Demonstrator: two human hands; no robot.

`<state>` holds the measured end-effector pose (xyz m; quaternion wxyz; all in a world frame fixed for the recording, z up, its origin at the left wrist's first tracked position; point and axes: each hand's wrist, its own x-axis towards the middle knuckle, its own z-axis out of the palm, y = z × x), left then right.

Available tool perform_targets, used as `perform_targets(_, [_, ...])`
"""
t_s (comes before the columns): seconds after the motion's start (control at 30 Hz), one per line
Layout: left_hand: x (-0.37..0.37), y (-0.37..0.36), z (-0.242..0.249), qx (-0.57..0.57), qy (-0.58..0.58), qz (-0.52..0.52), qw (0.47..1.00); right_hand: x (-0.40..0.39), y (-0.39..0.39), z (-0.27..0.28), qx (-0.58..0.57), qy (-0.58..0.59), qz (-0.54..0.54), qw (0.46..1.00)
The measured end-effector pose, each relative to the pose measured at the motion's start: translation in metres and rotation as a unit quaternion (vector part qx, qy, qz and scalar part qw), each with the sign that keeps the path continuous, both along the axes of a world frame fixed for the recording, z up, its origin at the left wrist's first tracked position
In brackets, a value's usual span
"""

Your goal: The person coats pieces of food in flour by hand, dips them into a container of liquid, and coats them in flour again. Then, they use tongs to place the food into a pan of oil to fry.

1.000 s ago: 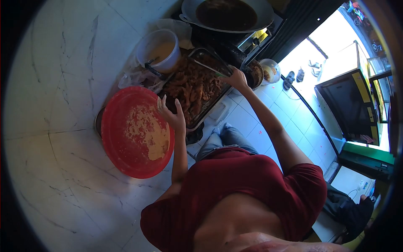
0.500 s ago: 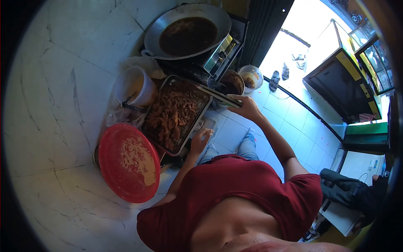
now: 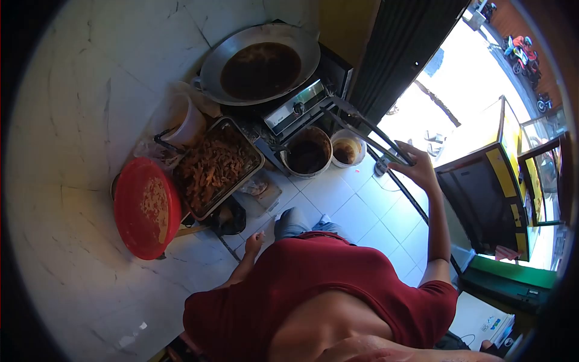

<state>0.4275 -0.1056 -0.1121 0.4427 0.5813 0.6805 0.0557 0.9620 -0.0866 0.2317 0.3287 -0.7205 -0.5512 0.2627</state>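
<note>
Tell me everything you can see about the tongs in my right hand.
The tongs are long and dark, perhaps metal, with two slim arms standing apart and no food visible between them. The right hand grips one end; the other points away from the body, toward the stove. Whether the tips touch the stove is unclear.

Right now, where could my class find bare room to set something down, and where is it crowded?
Bare floor shows between the legs, the pot and the right arm. Crowded: the tray sits among the basin, tub and stove; the wok occupies the stove. The right hand holds tongs out near the stove.
</note>
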Motion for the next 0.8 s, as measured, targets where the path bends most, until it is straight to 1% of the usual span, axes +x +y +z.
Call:
perform_targets(0.03, [0.010,-0.002,-0.006,0.013,-0.027,0.025,0.999,0.017,0.013,0.008,0.050,-0.051,0.037,0.997])
perform_targets(0.1, [0.031,0.000,-0.020,0.041,-0.080,0.072,0.993,0.034,0.044,0.037,0.017,-0.061,0.035,0.997])
perform_targets(0.13, [0.045,0.005,-0.012,0.053,-0.098,0.083,0.990,0.036,0.061,0.053,0.019,-0.084,0.029,0.996])
perform_targets(0.17, [0.063,0.018,0.012,0.064,-0.116,0.093,0.987,0.037,0.081,0.064,0.021,-0.107,0.022,0.994])
perform_targets(0.2, [0.079,0.033,0.032,0.077,-0.135,0.103,0.983,0.044,0.105,0.066,0.015,-0.099,0.031,0.994])
perform_targets(0.27, [0.103,0.064,0.059,0.141,-0.154,0.117,0.971,0.044,0.158,0.076,0.066,-0.179,0.066,0.979])
perform_targets(0.33, [0.118,0.097,0.072,0.196,-0.186,0.140,0.953,0.041,0.219,0.074,0.111,-0.227,0.125,0.959])
perform_targets(0.4, [0.129,0.129,0.082,0.239,-0.233,0.170,0.927,0.021,0.272,0.080,0.126,-0.255,0.164,0.945])
perform_targets(0.47, [0.142,0.155,0.103,0.245,-0.263,0.194,0.913,0.010,0.340,0.064,0.053,-0.266,0.213,0.939])
perform_targets(0.53, [0.150,0.172,0.119,0.250,-0.283,0.213,0.901,-0.002,0.392,0.036,0.095,-0.327,0.207,0.917])
perform_targets(0.63, [0.158,0.183,0.136,0.253,-0.277,0.233,0.897,-0.017,0.456,0.013,-0.013,-0.317,0.242,0.917])
perform_targets(0.73, [0.159,0.187,0.143,0.260,-0.246,0.238,0.903,-0.030,0.479,0.002,-0.014,-0.295,0.236,0.926])
perform_targets(0.8, [0.160,0.186,0.147,0.250,-0.251,0.252,0.901,-0.034,0.483,-0.004,0.026,-0.202,0.240,0.949])
